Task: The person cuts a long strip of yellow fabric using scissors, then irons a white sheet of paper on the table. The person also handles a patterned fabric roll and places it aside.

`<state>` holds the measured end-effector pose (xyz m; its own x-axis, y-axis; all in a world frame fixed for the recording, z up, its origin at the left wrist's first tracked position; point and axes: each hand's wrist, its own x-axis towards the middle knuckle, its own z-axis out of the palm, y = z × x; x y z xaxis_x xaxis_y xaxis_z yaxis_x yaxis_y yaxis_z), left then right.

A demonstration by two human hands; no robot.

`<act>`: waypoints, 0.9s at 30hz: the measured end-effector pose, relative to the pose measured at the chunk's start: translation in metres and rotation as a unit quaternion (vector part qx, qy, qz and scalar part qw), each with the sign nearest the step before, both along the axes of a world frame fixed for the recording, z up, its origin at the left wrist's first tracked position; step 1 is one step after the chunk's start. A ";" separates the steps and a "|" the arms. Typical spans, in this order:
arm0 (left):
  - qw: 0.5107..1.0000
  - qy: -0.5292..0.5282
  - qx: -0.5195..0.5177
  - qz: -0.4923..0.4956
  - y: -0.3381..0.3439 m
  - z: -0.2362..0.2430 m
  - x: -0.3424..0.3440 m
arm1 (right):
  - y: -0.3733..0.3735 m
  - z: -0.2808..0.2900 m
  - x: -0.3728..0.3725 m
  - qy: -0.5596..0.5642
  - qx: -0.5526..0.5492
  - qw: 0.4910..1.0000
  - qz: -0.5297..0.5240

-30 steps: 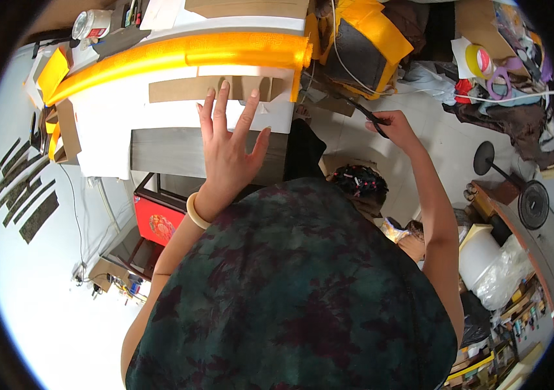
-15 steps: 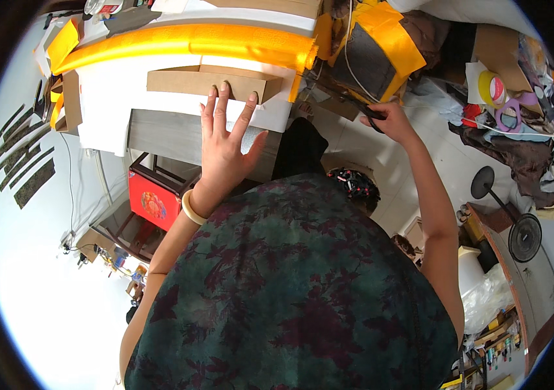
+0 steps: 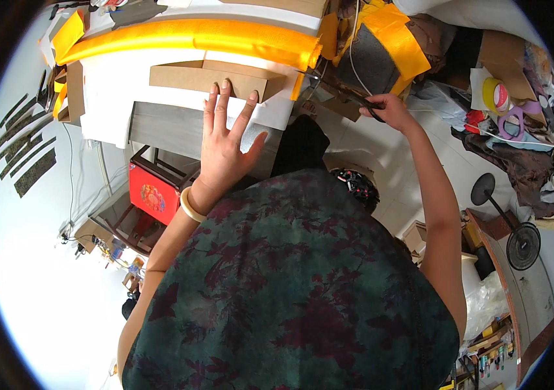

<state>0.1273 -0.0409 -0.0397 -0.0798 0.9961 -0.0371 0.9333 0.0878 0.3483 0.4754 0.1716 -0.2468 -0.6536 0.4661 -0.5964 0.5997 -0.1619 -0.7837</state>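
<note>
My left hand [image 3: 227, 146] is spread, its fingertips resting on a long folded tan cardboard strip [image 3: 192, 78] over white sheets [image 3: 111, 91] on the table. Behind the strip lies a long roll of bright yellow fabric [image 3: 186, 36] with a loose right end. My right hand [image 3: 395, 116] grips black scissors [image 3: 371, 109] beyond the table's right edge; their blades point up-left toward that fabric end, the tips indistinct against the dark background. The grey table edge [image 3: 163, 127] shows below the sheets.
A red-seated chair [image 3: 152, 188] stands at the left. Yellow-and-grey material [image 3: 413, 52], a white cord, piled cloth [image 3: 517, 162], tape [image 3: 492, 91] and purple-handled scissors [image 3: 512, 127] are at the right. A black round stand [image 3: 522, 247] and a cluttered shelf [image 3: 491, 351] are lower right.
My right hand has moved slightly up and left with the scissors. My left fingertips remain on the cardboard strip, which now shows a more visible fold. The whole view has shifted a little.
</note>
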 end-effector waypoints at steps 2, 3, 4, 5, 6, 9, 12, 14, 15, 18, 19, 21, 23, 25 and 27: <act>1.000 0.004 -0.003 0.001 -0.001 0.001 0.001 | 0.007 0.000 -0.006 0.005 -0.015 1.000 0.015; 1.000 0.004 -0.001 -0.002 0.000 0.001 0.000 | 0.009 0.001 -0.008 0.007 -0.022 1.000 0.020; 1.000 0.004 0.001 -0.005 0.000 0.001 0.000 | 0.011 -0.003 -0.009 0.004 -0.021 0.999 0.025; 1.000 0.004 0.004 -0.008 0.001 0.001 -0.001 | 0.014 -0.007 -0.009 0.000 -0.021 0.999 0.030; 1.000 0.001 0.006 -0.008 0.000 0.000 -0.002 | 0.015 -0.007 -0.011 -0.004 -0.021 0.999 0.038; 1.000 -0.004 0.010 -0.006 -0.002 -0.001 -0.002 | 0.013 -0.004 -0.013 0.017 -0.038 0.999 0.018; 1.000 -0.008 0.008 -0.002 -0.003 -0.002 -0.002 | 0.017 -0.005 -0.015 -0.010 -0.040 0.998 0.045; 1.000 -0.008 0.006 -0.006 -0.001 -0.001 -0.002 | 0.018 -0.002 -0.014 -0.005 -0.049 0.998 0.050; 1.000 -0.008 0.006 -0.007 -0.001 -0.002 -0.003 | 0.019 0.000 -0.015 -0.003 -0.054 0.997 0.054; 1.000 -0.007 0.004 -0.008 -0.002 -0.003 -0.003 | 0.018 0.008 -0.018 -0.028 -0.036 0.997 0.057; 1.000 -0.008 0.005 -0.008 -0.003 -0.003 -0.003 | 0.017 0.007 -0.018 -0.025 -0.039 0.997 0.055; 1.000 -0.011 0.006 -0.007 -0.003 -0.004 -0.004 | 0.017 0.002 -0.016 -0.017 -0.045 0.997 0.052; 1.000 -0.013 0.007 -0.005 -0.003 -0.004 -0.004 | 0.016 -0.001 -0.013 -0.005 -0.045 0.998 0.048; 1.000 -0.012 0.007 -0.005 -0.004 -0.004 -0.004 | 0.016 0.003 -0.016 -0.006 -0.047 0.998 0.039; 1.000 -0.012 0.006 -0.005 -0.004 -0.005 -0.005 | 0.015 0.010 -0.017 -0.021 -0.050 0.998 0.024</act>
<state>0.1227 -0.0449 -0.0444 -0.0682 0.9973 -0.0261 0.9257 0.0731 0.3711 0.4580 0.1871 -0.2369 -0.6476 0.3713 -0.6654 0.6400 -0.2089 -0.7394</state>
